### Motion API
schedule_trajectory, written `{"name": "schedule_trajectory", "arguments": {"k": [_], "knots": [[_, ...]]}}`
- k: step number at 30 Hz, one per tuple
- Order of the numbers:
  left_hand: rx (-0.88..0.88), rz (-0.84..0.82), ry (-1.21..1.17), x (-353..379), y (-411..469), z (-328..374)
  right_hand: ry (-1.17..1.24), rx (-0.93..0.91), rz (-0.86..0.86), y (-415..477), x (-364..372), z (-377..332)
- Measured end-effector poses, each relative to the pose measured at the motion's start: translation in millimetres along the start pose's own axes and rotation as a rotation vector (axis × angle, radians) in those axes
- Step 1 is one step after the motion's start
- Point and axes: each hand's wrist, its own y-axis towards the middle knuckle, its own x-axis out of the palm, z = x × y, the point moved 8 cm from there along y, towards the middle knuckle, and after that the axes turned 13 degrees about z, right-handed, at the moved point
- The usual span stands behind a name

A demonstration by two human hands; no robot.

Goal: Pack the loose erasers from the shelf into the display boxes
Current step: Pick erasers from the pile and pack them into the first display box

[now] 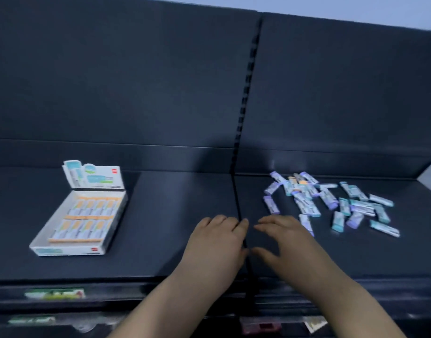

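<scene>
A white display box [42,237] with its printed lid flap upright sits at the left of the dark shelf; two rows of orange-sleeved erasers [87,217] lie inside it. Several loose erasers [331,201] in purple, teal and orange sleeves are scattered at the right. My left hand [217,242] and my right hand [287,242] hover side by side over the shelf's middle, palms down, fingers spread, holding nothing. The right hand's knuckles are close to the nearest purple eraser [306,222].
The shelf [165,228] is two dark panels joined by a seam at the centre, with a slotted upright [246,93] in the back wall. Price labels [55,293] sit on the front rail, and lower shelf edges show below.
</scene>
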Motion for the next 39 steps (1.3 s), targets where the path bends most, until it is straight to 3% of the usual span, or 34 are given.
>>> {"name": "schedule_trajectory", "arguments": {"k": [8, 17, 24, 33, 39], "knots": [[-0.025, -0.066, -0.093, 17, 11, 56, -0.015, 0.07, -0.01, -29, -22, 54], [0.036, -0.027, -0.036, 29, 33, 44, -0.013, 0.145, -0.024, -22, -18, 63], [0.068, -0.104, -0.062, 45, 47, 47, -0.026, 0.235, 0.014, -20, -15, 85], [0.062, -0.086, -0.013, 62, 70, 58, -0.016, 0.226, 0.006, -11, -18, 123], [-0.002, -0.02, 0.059, 74, 105, 86, -0.031, 0.102, -0.048, 9, -28, 168]]}}
